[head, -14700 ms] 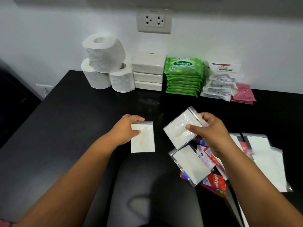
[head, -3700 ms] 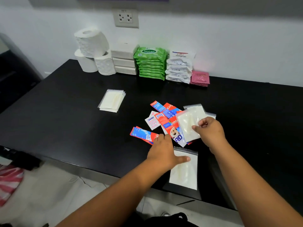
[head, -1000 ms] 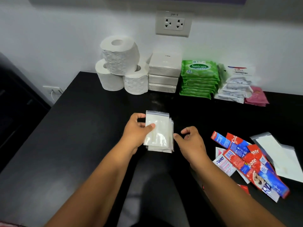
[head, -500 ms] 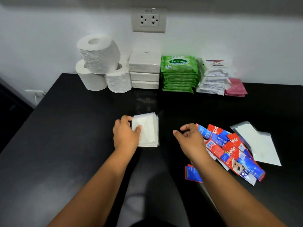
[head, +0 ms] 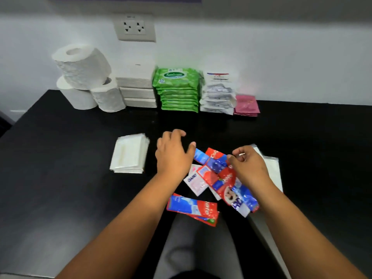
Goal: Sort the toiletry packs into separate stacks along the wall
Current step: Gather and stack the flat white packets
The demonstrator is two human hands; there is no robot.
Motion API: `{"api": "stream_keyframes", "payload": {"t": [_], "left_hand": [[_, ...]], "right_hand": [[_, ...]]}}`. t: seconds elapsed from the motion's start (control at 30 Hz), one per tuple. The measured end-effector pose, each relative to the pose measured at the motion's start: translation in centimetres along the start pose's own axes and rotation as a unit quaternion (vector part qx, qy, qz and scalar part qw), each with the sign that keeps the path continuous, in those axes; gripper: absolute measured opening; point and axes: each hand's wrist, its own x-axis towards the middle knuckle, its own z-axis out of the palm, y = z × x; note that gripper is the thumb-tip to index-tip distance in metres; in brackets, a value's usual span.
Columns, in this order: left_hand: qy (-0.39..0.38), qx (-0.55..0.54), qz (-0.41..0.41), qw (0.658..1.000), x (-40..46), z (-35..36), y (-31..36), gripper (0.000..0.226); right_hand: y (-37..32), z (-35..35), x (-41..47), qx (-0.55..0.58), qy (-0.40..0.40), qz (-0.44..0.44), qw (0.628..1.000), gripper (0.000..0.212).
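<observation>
A neat stack of white zip-bag packs (head: pixel 130 156) lies on the black table (head: pixel 60 178), left of centre. To its right is a loose pile of red-and-blue toothpaste sachets (head: pixel 217 174), with a white-and-pink sachet (head: pixel 194 182) and one more toothpaste sachet (head: pixel 193 208) nearer me. My left hand (head: pixel 173 156) hovers open at the pile's left edge, holding nothing. My right hand (head: pixel 247 168) has curled fingers over the pile's right side. Whether it pinches a sachet is unclear. It partly covers flat clear zip bags (head: pixel 271 170).
Along the wall, from left to right, stand toilet rolls (head: pixel 82 65), white tissue packs (head: pixel 136 85), green Sanicare wipes (head: pixel 177 87), white sachet packs (head: pixel 218 91) and pink sachets (head: pixel 246 105). A wall outlet (head: pixel 136 27) is above them. The table's near edge is close to my body.
My left hand has let go of the white stack and moved right to the sachet pile. My right hand has moved right, onto the pile. The white stack lies still.
</observation>
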Motion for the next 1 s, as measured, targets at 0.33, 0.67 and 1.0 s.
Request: {"api": "stream_keyframes", "payload": {"t": [0.33, 0.67, 1.0], "left_hand": [[-0.165, 0.091, 0.075, 0.979, -2.2, 9.0, 7.7, 0.048], [-0.205, 0.236, 0.068, 0.948, -1.4, 12.5, 10.6, 0.082], [-0.181, 0.022, 0.048, 0.982, -1.5, 13.0, 10.9, 0.048]], "right_hand": [[6.7, -10.3, 4.7, -0.278, -0.069, -0.006, 0.958, 0.045], [8.0, -11.2, 6.0, -0.321, -0.150, -0.039, 0.934, 0.069], [8.8, -11.4, 7.3, -0.185, -0.131, -0.036, 0.973, 0.031]]}}
